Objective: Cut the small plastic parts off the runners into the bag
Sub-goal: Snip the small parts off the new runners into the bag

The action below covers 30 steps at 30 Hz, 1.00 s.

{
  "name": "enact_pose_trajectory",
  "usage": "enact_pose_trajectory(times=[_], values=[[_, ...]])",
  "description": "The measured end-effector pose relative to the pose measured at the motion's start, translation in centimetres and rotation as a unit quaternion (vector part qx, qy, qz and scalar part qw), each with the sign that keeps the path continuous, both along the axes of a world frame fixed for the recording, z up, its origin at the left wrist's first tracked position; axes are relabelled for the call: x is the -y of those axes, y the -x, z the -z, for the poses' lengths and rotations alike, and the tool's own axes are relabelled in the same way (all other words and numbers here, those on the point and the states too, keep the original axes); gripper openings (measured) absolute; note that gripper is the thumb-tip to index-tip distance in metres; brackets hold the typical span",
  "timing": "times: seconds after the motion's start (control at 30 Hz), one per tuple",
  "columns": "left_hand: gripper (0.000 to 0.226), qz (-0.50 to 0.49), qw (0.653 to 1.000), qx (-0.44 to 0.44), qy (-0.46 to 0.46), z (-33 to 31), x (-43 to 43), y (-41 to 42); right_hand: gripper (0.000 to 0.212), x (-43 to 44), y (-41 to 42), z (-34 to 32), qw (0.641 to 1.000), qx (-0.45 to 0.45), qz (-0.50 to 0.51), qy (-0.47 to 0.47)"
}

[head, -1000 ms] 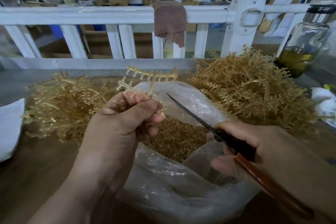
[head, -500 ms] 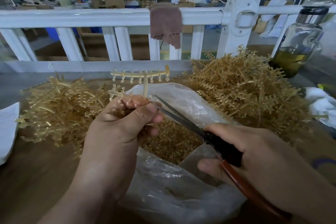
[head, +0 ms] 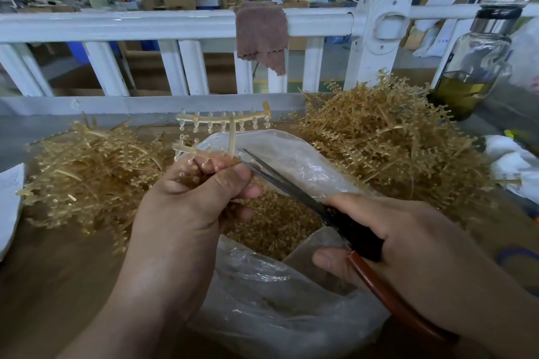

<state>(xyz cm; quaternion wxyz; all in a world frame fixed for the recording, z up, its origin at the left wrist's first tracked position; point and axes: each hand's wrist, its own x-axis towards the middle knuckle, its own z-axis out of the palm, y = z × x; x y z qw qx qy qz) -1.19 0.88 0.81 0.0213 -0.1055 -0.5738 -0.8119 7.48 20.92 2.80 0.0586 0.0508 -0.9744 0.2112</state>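
My left hand [head: 189, 207] pinches a pale yellow runner [head: 224, 122] with small parts hanging from its crossbars, held above the clear plastic bag [head: 291, 315]. My right hand [head: 408, 248] grips scissors [head: 280, 181] with a black pivot and reddish-brown handles. The blades are slightly parted, their tips against the runner's lower bar beside my left fingertips. Cut golden parts [head: 277, 227] lie in the bag's mouth.
A heap of runners [head: 87, 178] lies at the left and a larger heap [head: 393, 140] at the right on the brown table. A glass bottle [head: 472, 67] stands at back right, before a white railing [head: 175, 23] with a brown cloth [head: 262, 35]. White paper [head: 8, 204] lies at far left.
The scissors moved left from over the bag up to the runner, blades parting at its lower bar. My left hand tilted the runner more level.
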Motion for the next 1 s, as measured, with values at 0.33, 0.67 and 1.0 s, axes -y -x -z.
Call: enact_pose_trajectory(times=[0.33,0.67,1.0], values=[[0.010,0.003,1.000,-0.002,0.010,0.06,-0.05,-0.01,0.055,-0.15,0.09,0.16,1.000,-0.018,-0.001,0.000],[0.006,0.013,1.000,-0.004,-0.002,0.16,-0.11,-0.23,0.057,-0.19,-0.05,0.31,1.000,-0.010,-0.011,-0.001],[0.007,0.017,1.000,-0.010,-0.003,0.15,-0.08,-0.21,0.053,-0.23,0.01,0.35,0.999,-0.039,-0.013,0.007]])
